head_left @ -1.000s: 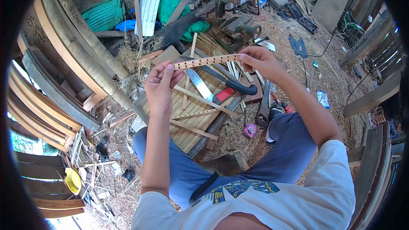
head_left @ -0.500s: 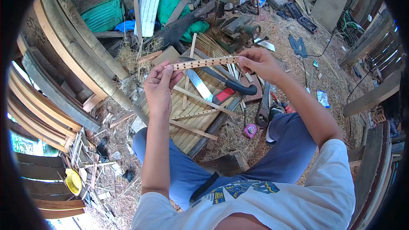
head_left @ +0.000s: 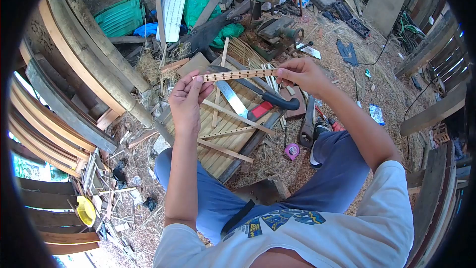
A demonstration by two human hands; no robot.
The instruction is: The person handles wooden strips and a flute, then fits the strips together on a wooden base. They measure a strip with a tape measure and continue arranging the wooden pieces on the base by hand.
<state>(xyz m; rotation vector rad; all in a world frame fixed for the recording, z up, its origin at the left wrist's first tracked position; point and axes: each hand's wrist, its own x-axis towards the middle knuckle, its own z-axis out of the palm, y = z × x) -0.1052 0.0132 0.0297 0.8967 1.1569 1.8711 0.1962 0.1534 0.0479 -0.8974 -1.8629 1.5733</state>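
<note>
A thin light wooden strip with a row of dark holes (head_left: 240, 74) is held up, nearly level, between both hands. My left hand (head_left: 187, 97) pinches its left end and my right hand (head_left: 301, 75) pinches its right end. Below it on a slatted wooden board (head_left: 208, 158) lie a saw with a red and black handle (head_left: 261, 111), a large dark-handled blade (head_left: 285, 103), another strip with holes (head_left: 227, 133) and several plain strips (head_left: 228, 151).
A pink tape measure (head_left: 292, 151) lies on the shaving-covered ground beside a rusty saw (head_left: 306, 125). A metal vise (head_left: 292, 34) stands at the back, a green crate (head_left: 120, 17) at the back left and a yellow bowl (head_left: 86, 211) at the lower left.
The right end of the held strip has dropped slightly with my right hand, so the strip is a little more level. Both hands keep their grip.
</note>
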